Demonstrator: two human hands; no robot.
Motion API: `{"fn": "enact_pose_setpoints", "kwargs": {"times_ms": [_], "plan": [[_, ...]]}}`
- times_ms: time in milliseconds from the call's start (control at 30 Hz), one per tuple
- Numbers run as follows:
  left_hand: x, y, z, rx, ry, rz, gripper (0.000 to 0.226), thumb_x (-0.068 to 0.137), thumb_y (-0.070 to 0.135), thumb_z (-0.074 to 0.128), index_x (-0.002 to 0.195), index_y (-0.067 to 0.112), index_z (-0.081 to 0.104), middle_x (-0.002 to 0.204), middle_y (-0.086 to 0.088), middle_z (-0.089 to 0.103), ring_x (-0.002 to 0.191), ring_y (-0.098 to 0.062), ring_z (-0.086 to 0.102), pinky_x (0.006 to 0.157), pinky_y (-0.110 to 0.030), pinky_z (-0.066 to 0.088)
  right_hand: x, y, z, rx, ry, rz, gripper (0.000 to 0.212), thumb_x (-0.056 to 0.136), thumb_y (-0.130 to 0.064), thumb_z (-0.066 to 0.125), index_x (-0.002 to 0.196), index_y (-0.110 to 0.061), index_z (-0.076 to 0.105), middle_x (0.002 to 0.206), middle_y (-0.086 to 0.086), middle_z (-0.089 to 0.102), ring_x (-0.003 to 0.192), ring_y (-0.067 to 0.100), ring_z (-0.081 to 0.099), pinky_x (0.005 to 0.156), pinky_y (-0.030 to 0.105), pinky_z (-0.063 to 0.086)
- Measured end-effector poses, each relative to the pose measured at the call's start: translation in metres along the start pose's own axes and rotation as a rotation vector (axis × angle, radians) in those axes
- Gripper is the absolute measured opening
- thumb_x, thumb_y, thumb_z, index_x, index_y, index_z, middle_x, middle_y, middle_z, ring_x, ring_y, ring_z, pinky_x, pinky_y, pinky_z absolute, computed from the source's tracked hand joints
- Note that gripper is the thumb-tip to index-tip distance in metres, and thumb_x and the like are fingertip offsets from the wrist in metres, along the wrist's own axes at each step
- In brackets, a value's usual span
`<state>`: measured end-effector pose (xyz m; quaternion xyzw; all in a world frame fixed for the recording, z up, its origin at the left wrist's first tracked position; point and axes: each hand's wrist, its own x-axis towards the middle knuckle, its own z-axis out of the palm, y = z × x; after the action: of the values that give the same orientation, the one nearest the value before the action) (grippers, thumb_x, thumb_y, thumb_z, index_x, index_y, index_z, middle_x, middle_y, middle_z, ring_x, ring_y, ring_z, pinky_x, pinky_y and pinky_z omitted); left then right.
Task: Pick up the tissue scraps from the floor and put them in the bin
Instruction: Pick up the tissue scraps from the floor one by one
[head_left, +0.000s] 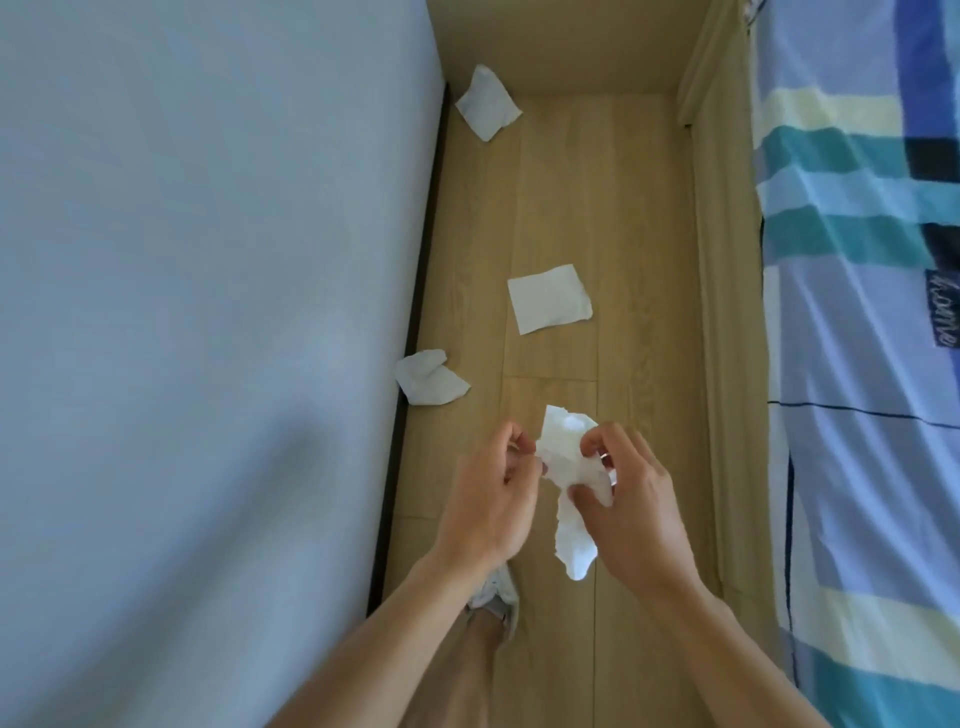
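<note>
A crumpled white tissue scrap (569, 462) hangs between both hands above the wooden floor. My right hand (628, 504) pinches its upper and middle part, and a long strip dangles below. My left hand (491, 499) has its fingertips closed on the scrap's left edge. Three more scraps lie on the floor: a flat square scrap (549, 305) in the middle, a crumpled scrap (430, 383) against the left bed's base, and a folded scrap (487, 103) at the far end. No bin is in view.
The floor (623, 208) is a narrow wooden strip between a pale blue mattress (208, 312) on the left and a bed with a striped blue blanket (857, 312) on the right. A wooden wall closes the far end. My foot in a white shoe (496, 597) stands below the hands.
</note>
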<state>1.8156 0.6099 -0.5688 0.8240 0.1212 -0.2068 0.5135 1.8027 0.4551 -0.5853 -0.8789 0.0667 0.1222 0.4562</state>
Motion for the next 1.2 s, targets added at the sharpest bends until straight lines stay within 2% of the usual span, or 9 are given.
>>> {"fn": "enact_pose_setpoints", "kwargs": {"times_ms": [167, 300, 400, 500, 633, 700, 833, 1033, 1200], "plan": [[0.115, -0.044, -0.035, 0.360, 0.006, -0.134, 0.020, 0.099, 0.019, 0.047, 0.096, 0.010, 0.065, 0.081, -0.005, 0.069, 0.071, -0.021, 0.066, 0.062, -0.032, 0.053, 0.112, -0.003, 0.013, -0.056, 0.026, 0.107, 0.039, 0.081, 0.000, 0.067, 0.099, -0.031, 0.050, 0.105, -0.008, 0.054, 0.085, 0.002, 0.054, 0.061, 0.016, 0.042], [0.179, -0.091, -0.048, 0.714, -0.199, -0.185, 0.032, 0.093, 0.016, 0.045, 0.062, 0.011, 0.041, 0.076, -0.011, 0.052, 0.078, -0.031, 0.057, 0.072, -0.046, 0.052, 0.187, 0.001, 0.015, -0.122, 0.030, 0.134, 0.040, 0.079, -0.001, 0.068, 0.097, -0.029, 0.048, 0.102, -0.003, 0.054, 0.082, 0.016, 0.057, 0.060, 0.022, 0.045], [0.216, -0.124, -0.046, 1.011, -0.271, -0.218, 0.029, 0.095, 0.033, 0.048, 0.091, 0.009, 0.064, 0.123, -0.016, 0.056, 0.126, -0.034, 0.048, 0.101, -0.045, 0.048, 0.235, 0.012, 0.014, -0.190, 0.028, 0.102, 0.041, 0.078, 0.000, 0.070, 0.099, -0.028, 0.049, 0.101, -0.003, 0.053, 0.082, 0.016, 0.056, 0.061, 0.021, 0.043], [0.255, -0.159, -0.041, 1.233, -0.358, -0.220, 0.039, 0.093, 0.038, 0.053, 0.119, 0.012, 0.067, 0.161, -0.025, 0.018, 0.151, -0.040, 0.009, 0.122, -0.051, 0.021, 0.282, 0.031, 0.022, -0.242, 0.004, 0.068, 0.041, 0.078, 0.003, 0.070, 0.101, -0.025, 0.051, 0.102, -0.004, 0.053, 0.083, 0.014, 0.054, 0.063, 0.013, 0.038], [0.305, -0.200, -0.041, 1.319, -0.352, -0.304, 0.045, 0.097, 0.033, 0.055, 0.134, 0.009, 0.058, 0.164, -0.027, -0.011, 0.151, -0.044, 0.001, 0.125, -0.051, 0.008, 0.341, 0.063, 0.051, -0.280, -0.079, 0.009, 0.040, 0.079, 0.003, 0.069, 0.104, -0.022, 0.052, 0.107, -0.002, 0.053, 0.086, 0.015, 0.054, 0.063, 0.008, 0.034], [0.322, -0.216, -0.039, 1.342, -0.328, -0.365, 0.054, 0.098, 0.030, 0.054, 0.142, 0.000, 0.047, 0.164, -0.025, -0.007, 0.151, -0.042, 0.006, 0.124, -0.049, 0.011, 0.367, 0.081, 0.070, -0.275, -0.114, -0.008, 0.040, 0.079, 0.004, 0.069, 0.106, -0.020, 0.052, 0.109, 0.000, 0.052, 0.087, 0.015, 0.054, 0.066, 0.010, 0.037], [0.346, -0.242, -0.035, 1.341, -0.376, -0.374, 0.068, 0.098, 0.016, 0.050, 0.155, -0.001, 0.016, 0.161, -0.026, 0.017, 0.146, -0.041, 0.023, 0.115, -0.034, 0.026, 0.402, 0.107, 0.102, -0.311, -0.149, -0.035, 0.038, 0.080, 0.002, 0.070, 0.108, -0.016, 0.052, 0.109, 0.004, 0.053, 0.089, 0.024, 0.058, 0.071, 0.036, 0.051], [0.365, -0.250, -0.029, 1.483, -0.308, -0.380, 0.060, 0.096, 0.025, 0.055, 0.145, -0.004, 0.036, 0.142, -0.020, 0.048, 0.129, -0.035, 0.045, 0.112, -0.041, 0.031, 0.441, 0.135, 0.130, -0.372, -0.213, -0.023, 0.052, 0.081, 0.004, 0.065, 0.127, -0.011, 0.048, 0.117, 0.014, 0.056, 0.096, 0.031, 0.059, 0.074, 0.048, 0.054], [0.389, -0.220, -0.022, 1.306, -0.219, -0.132, 0.022, 0.088, 0.030, 0.059, 0.096, 0.012, 0.068, 0.098, -0.008, 0.069, 0.092, -0.023, 0.058, 0.087, -0.036, 0.044, 0.479, 0.152, 0.148, -0.518, -0.330, 0.020, 0.071, 0.082, 0.003, 0.065, 0.144, -0.014, 0.035, 0.118, 0.017, 0.053, 0.097, 0.034, 0.059, 0.076, 0.048, 0.054]]}}
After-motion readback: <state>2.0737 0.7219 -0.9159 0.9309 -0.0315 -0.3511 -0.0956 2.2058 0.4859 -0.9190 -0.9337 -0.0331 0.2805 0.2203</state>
